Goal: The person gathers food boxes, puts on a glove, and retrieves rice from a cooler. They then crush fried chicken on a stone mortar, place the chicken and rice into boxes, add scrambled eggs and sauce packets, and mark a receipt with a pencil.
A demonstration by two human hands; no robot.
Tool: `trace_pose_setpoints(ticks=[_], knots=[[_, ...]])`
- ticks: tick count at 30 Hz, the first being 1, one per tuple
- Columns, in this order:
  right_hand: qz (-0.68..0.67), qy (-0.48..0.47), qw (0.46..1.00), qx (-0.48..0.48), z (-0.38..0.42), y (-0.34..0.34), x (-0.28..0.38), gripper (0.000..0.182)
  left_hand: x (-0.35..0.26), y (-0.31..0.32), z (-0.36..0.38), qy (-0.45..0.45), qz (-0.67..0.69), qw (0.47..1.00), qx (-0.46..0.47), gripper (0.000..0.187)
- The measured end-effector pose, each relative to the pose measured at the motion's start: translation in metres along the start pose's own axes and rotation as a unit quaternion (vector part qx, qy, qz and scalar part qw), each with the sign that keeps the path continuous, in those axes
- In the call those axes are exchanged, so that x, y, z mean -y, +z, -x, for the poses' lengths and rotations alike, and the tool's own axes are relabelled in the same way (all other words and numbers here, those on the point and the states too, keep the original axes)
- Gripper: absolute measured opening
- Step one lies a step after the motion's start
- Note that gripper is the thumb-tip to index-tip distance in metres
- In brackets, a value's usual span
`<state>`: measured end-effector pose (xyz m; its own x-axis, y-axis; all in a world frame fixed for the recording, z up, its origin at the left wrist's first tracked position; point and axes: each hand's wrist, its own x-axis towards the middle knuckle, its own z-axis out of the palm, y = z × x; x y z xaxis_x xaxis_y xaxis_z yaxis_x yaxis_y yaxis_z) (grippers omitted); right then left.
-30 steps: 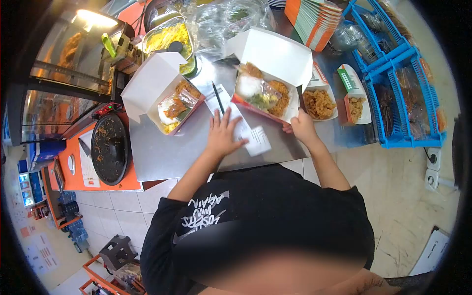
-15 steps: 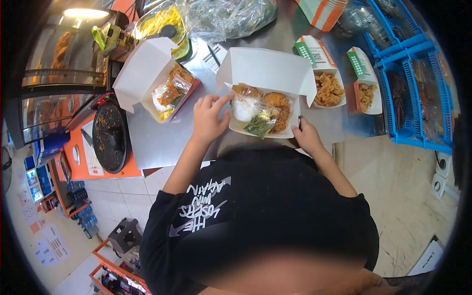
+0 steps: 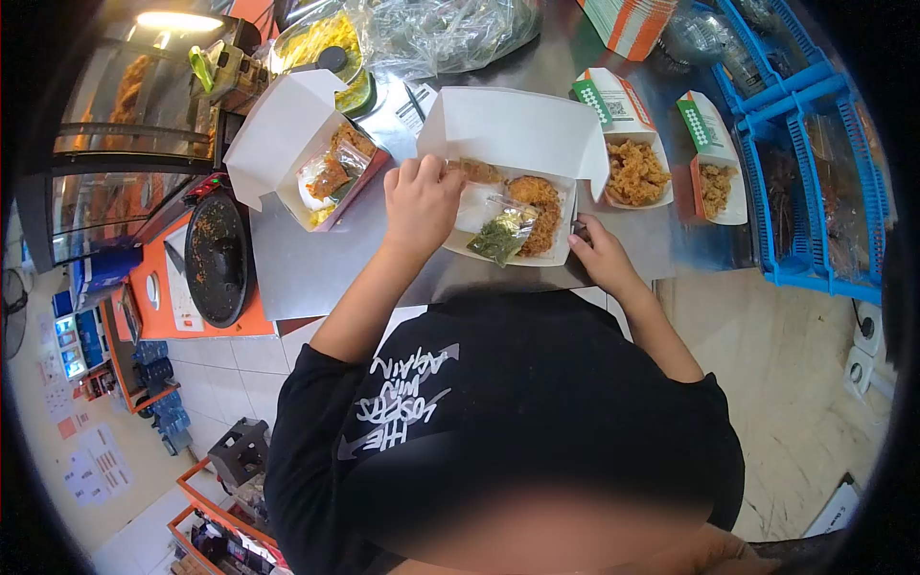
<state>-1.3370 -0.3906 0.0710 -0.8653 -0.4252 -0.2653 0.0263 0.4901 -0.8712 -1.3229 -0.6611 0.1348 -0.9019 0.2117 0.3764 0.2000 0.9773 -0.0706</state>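
Note:
In front of me stands an open white meal box with its lid tipped back. Inside are fried chicken, rice, a leafy green packet in clear plastic, and a small sauce packet. My left hand is closed over the box's left edge by the lid's side flap, partly hiding that corner. My right hand grips the right side near the front, with a small dark patch at its fingertips that I cannot make out.
Another open meal box stands to the left. Two smaller boxes of fried chicken are on the right, beside blue baskets. A plastic bag lies behind; a black round lid is at far left.
My left hand has moved slightly up and inward, its fingers curling over the box's left edge. My right hand stays at the right side.

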Motion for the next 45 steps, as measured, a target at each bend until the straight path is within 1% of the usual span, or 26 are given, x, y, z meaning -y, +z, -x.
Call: trace_pose_setpoints(ticks=[5,8,11,13,15,17,19,21,22,23,24,25,26,27,28,30,33,36,37,38,39,40,41,42,43,45], knots=[[-0.001,-0.002,1.0,0.01,0.001,-0.008,-0.004,0.038,-0.005,-0.055,-0.02,0.019,0.089,0.995,-0.044,0.008],[0.0,-0.016,1.0,0.014,-0.002,-0.015,-0.001,0.037,-0.003,-0.052,-0.025,0.023,0.174,0.983,0.055,0.008],[-0.049,0.036,0.998,0.006,-0.006,-0.021,0.003,0.04,-0.011,-0.016,-0.018,0.014,0.045,0.991,0.124,0.014],[-0.056,-0.039,0.991,-0.113,-0.011,-0.026,0.01,0.042,-0.012,-0.006,-0.02,-0.053,0.043,0.994,-0.084,0.019],[-0.023,-0.091,0.985,-0.146,-0.023,-0.032,0.031,0.038,0.01,0.004,-0.037,-0.105,0.114,0.985,-0.078,0.02],[0.152,-0.143,0.954,-0.214,-0.04,-0.033,0.054,0.039,0.029,0.006,-0.037,-0.16,0.183,0.967,-0.077,0.021],[0.18,-0.093,0.961,-0.186,-0.042,-0.034,0.052,0.037,0.048,0.008,-0.03,-0.282,0.266,0.916,0.104,0.018],[0.191,-0.173,0.952,-0.163,-0.02,-0.027,0.027,0.033,0.053,0.007,0.011,-0.242,0.25,0.931,0.109,0.017],[0.102,-0.191,0.961,-0.172,-0.013,-0.004,0.001,0.027,0.046,0.019,0.038,-0.189,0.325,0.924,0.065,0.017],[0.013,-0.206,0.963,-0.174,-0.006,0.015,-0.02,0.023,0.036,0.033,0.065,-0.136,0.398,0.907,0.025,0.017],[0.014,-0.204,0.964,-0.171,0.003,0.022,-0.017,0.023,0.022,0.042,0.083,-0.241,0.565,0.787,0.051,0.018],[-0.187,-0.115,0.967,-0.132,0.01,0.03,-0.012,0.021,0.01,0.04,0.088,-0.335,0.702,0.625,0.073,0.02],[-0.378,-0.023,0.922,-0.088,0.011,0.034,-0.007,0.019,0.012,0.039,0.084,-0.336,0.702,0.624,0.071,0.02],[-0.377,-0.022,0.922,-0.087,0.008,0.026,-0.002,0.019,0.018,0.038,0.077,-0.333,0.649,0.673,0.12,0.024],[-0.32,0.025,0.945,-0.067,0.004,0.009,0.006,0.027,0.02,0.029,0.067,-0.328,0.593,0.715,0.169,0.027],[-0.206,0.093,0.974,-0.026,-0.002,-0.017,0.036,0.041,0.023,-0.006,0.038,-0.329,0.575,0.721,0.202,0.031],[-0.175,0.116,0.978,-0.011,-0.005,-0.028,0.066,0.04,0.028,-0.027,0.02,-0.347,0.569,0.698,0.262,0.033],[-0.151,0.122,0.981,-0.004,0.0,-0.013,0.036,0.039,0.026,-0.016,0.033,-0.335,0.572,0.694,0.28,0.043],[-0.149,0.121,0.981,-0.003,0.003,-0.008,0.033,0.039,0.02,-0.01,0.043,-0.311,0.527,0.745,0.265,0.047],[-0.029,0.066,0.995,-0.066,0.007,-0.003,0.032,0.041,0.017,-0.005,0.048,-0.285,0.479,0.792,0.248,0.051],[0.091,0.01,0.988,-0.127,0.009,0.0,0.031,0.043,0.018,0.0,0.05,-0.285,0.479,0.792,0.249,0.051],[0.111,-0.096,0.981,-0.13,0.008,-0.003,0.036,0.053,0.019,-0.002,0.046,-0.123,0.372,0.903,0.178,0.056],[0.111,-0.095,0.981,-0.128,0.006,-0.005,0.044,0.053,0.019,-0.004,0.042,0.045,0.244,0.964,0.099,0.062],[0.224,-0.218,0.949,-0.044,0.004,-0.006,0.054,0.057,0.016,-0.004,0.037,0.043,0.244,0.964,0.1,0.062],[0.328,-0.334,0.883,0.04,0.001,-0.006,0.058,0.061,0.009,-0.003,0.031,0.122,0.234,0.953,0.147,0.064],[0.341,-0.334,0.874,0.093,-0.008,0.004,0.036,0.062,0.0,0.001,0.026,0.201,0.216,0.937,0.188,0.067]])
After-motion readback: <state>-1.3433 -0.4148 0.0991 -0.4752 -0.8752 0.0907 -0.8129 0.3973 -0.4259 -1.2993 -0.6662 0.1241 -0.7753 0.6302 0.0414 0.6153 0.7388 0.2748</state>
